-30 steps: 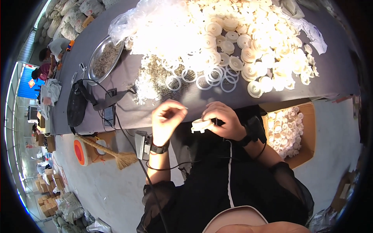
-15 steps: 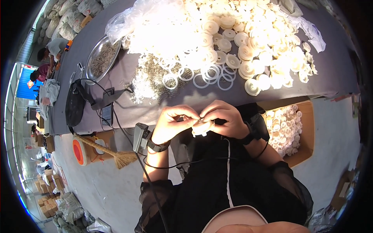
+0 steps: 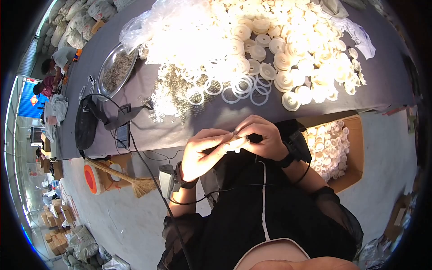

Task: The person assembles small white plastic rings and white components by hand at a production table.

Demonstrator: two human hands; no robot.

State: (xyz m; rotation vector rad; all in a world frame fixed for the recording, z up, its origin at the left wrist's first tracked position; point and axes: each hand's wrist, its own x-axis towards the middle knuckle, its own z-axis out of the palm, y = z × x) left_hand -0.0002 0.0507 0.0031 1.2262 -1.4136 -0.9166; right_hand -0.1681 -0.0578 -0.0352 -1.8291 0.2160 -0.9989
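Note:
Between my two hands, just in front of the table edge, is a small white plastic part. My left hand pinches it from the left, thumb and fingers closed on it. From the other side my right hand grips it, fingertips meeting those of the left on top. The fingers cover most of the part. Ahead on the grey table lie loose white rings, a heap of small metal pieces and a large pile of cream-white round plastic parts.
An oval metal tray of small pieces sits at the table's left, near a black pouch and cables. Below the table's right side stands a cardboard box full of white parts. A straw broom lies left. People work far left.
My left hand has turned and shifted slightly right, wrapping more of the white part. The part has tilted and shows less. My right hand stays nearly in place.

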